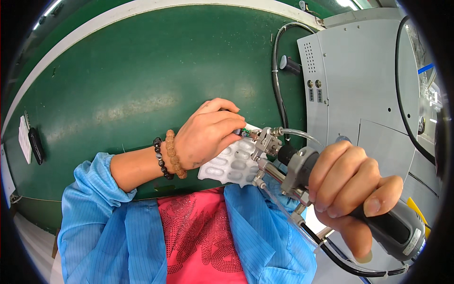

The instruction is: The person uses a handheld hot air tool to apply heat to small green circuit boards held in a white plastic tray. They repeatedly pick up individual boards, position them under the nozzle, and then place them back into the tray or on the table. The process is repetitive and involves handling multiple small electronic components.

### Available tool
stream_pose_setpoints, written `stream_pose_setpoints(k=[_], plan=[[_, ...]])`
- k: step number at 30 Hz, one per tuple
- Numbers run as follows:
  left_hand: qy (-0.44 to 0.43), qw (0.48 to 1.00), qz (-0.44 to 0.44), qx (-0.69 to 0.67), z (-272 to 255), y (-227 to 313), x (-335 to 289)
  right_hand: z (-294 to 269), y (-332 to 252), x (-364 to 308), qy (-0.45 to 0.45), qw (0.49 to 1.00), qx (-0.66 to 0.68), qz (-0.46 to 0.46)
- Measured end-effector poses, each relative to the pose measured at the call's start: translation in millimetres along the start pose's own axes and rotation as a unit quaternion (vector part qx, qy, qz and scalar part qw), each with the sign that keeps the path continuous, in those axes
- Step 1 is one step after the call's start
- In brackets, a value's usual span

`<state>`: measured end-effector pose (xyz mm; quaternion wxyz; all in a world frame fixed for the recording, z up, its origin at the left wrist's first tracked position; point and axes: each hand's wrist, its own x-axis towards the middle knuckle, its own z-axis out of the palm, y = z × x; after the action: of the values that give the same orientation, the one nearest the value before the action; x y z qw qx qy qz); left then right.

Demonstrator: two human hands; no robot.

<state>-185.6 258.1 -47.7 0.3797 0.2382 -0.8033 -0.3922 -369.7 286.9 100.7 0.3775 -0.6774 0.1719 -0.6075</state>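
My right hand (352, 182) is wrapped round the black grip of a powered screwdriver (302, 173). Its metal nose, with tube fittings, points left toward my other hand. My left hand (205, 132) has its thumb and fingers pinched on a small part (243, 132) with some green on it, which sits right at the tool's tip. Fingers and tool cover most of that part, so its kind does not show. Beneath it lies a white moulded tray (228, 165) with several oval pockets. Whether the tip touches the part, I cannot tell.
A grey machine cabinet (369, 80) stands on the right of the green tabletop (142, 61). A black cable (275, 71) runs beside it, near a dark cylindrical piece (290, 65). At far left lie a black knife-like tool (35, 146) and a white strip (24, 139). A clear hose (302, 134) leaves the screwdriver.
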Motion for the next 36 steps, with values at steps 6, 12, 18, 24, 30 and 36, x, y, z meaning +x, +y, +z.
stream_pose_setpoints(k=[6, 12, 18, 24, 30, 36], plan=[[0.000, 1.000, -0.003, -0.010, -1.5, 1.4, 1.0, -0.4, 5.5, 6.5, -0.022, 0.999, -0.001, 0.025], [0.000, 1.000, -0.006, -0.026, 0.4, 0.8, 0.6, 3.1, 5.4, 11.1, -0.025, 0.998, -0.009, 0.057], [-0.006, 0.999, -0.013, -0.042, -6.0, 1.8, 2.4, 4.6, 13.4, 24.4, -0.055, 0.996, 0.015, 0.067], [-0.018, 0.998, -0.003, -0.053, 3.1, 1.1, 5.4, 1.3, -19.6, 11.7, 0.039, 0.999, -0.014, -0.028], [0.012, 0.997, -0.053, -0.055, -27.9, 7.2, 12.4, -9.7, -61.4, -0.9, 0.022, 0.997, 0.046, -0.050], [0.017, 0.980, -0.198, -0.016, -117.5, -28.2, 86.7, -5.8, -46.1, -6.1, 0.092, 0.994, 0.020, -0.056]])
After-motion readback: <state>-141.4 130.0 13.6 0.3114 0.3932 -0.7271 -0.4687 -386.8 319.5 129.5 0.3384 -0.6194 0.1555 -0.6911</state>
